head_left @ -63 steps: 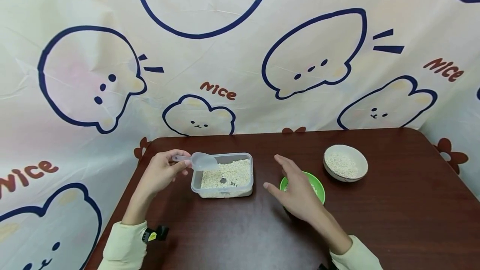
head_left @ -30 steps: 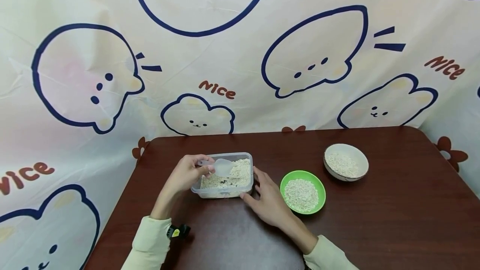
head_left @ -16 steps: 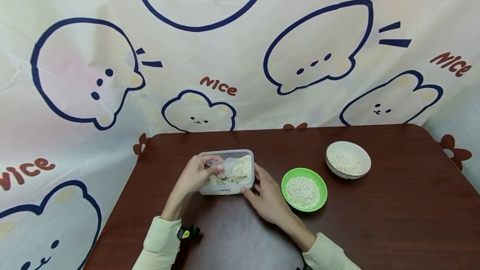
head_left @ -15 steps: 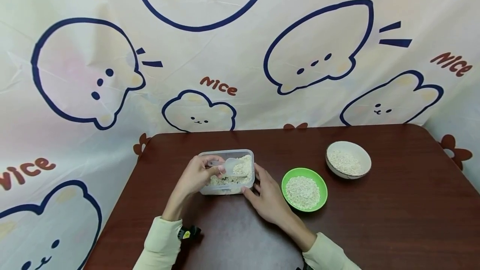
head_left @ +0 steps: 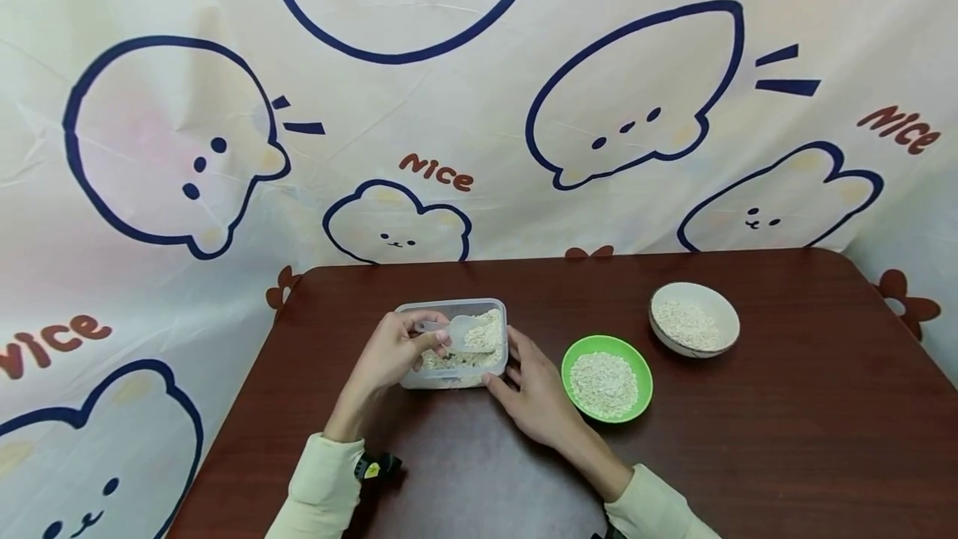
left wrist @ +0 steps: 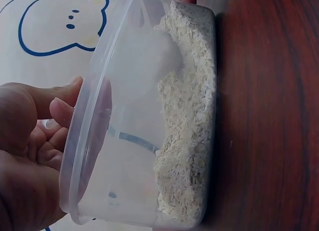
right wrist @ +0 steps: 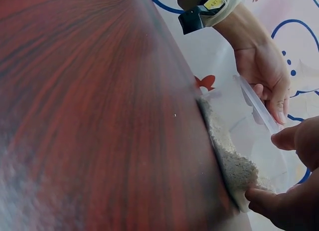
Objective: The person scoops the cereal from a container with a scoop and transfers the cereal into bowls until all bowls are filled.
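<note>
A clear plastic food container stands on the table, partly filled with pale flakes like oats. My left hand pinches the handle of a translucent scoop between thumb and fingers. In the left wrist view the bowl of the scoop shows through the wall, down against the flakes. My right hand grips the container's right end, thumb at the front corner and fingers along the side. The right wrist view shows this thumb and finger touching the wall.
Right of my right hand sits a green bowl holding pale flakes. Farther back and right is a white bowl with more flakes. The dark wooden table ends at a printed cloth behind.
My left hand has carried the scoop rightward and down into the container. My right hand has come left from above the green bowl onto the container's end. Over the last half second, both stay almost still.
</note>
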The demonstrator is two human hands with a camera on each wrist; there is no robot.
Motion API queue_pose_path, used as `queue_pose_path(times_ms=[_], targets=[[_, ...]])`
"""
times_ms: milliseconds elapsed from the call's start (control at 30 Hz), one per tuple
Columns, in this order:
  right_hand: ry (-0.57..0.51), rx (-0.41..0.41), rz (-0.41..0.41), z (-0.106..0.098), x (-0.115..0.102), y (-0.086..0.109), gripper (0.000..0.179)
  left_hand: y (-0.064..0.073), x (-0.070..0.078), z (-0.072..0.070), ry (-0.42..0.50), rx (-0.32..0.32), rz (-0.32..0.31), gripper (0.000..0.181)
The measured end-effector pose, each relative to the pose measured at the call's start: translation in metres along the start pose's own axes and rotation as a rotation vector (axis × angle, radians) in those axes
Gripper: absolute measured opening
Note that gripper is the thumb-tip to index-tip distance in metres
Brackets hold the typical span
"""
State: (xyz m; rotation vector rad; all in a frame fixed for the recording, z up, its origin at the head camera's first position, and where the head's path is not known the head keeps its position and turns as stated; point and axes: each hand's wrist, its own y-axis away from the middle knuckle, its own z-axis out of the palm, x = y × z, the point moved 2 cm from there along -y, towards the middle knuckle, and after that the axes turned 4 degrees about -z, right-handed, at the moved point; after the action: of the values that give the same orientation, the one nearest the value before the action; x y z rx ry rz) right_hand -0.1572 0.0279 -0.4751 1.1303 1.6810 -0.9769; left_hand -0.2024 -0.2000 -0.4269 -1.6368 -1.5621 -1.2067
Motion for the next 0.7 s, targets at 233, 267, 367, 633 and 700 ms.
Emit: queue_pose_path(times_ms=[233, 267, 367, 633, 700], targets=[[-0.002, -0.001, 0.012, -0.002, -0.003, 0.0, 0.077, 0.0, -0.002, -0.007, 0.038, -0.011, 0.012, 0.018], [-0.001, 0.001, 0.014, -0.002, -0.003, 0.0, 0.077, 0.0, -0.003, -0.009, 0.049, -0.011, 0.01, 0.018], [-0.002, 0.005, 0.019, -0.004, -0.005, 0.001, 0.078, 0.001, -0.003, -0.012, 0.078, -0.018, 0.01, 0.02], [0.001, 0.014, 0.037, -0.01, -0.012, 0.003, 0.08, 0.004, -0.004, -0.023, 0.166, -0.011, -0.009, 0.021], [0.006, 0.015, 0.039, -0.011, -0.013, 0.003, 0.08, 0.006, -0.004, -0.026, 0.184, -0.007, -0.005, 0.022]])
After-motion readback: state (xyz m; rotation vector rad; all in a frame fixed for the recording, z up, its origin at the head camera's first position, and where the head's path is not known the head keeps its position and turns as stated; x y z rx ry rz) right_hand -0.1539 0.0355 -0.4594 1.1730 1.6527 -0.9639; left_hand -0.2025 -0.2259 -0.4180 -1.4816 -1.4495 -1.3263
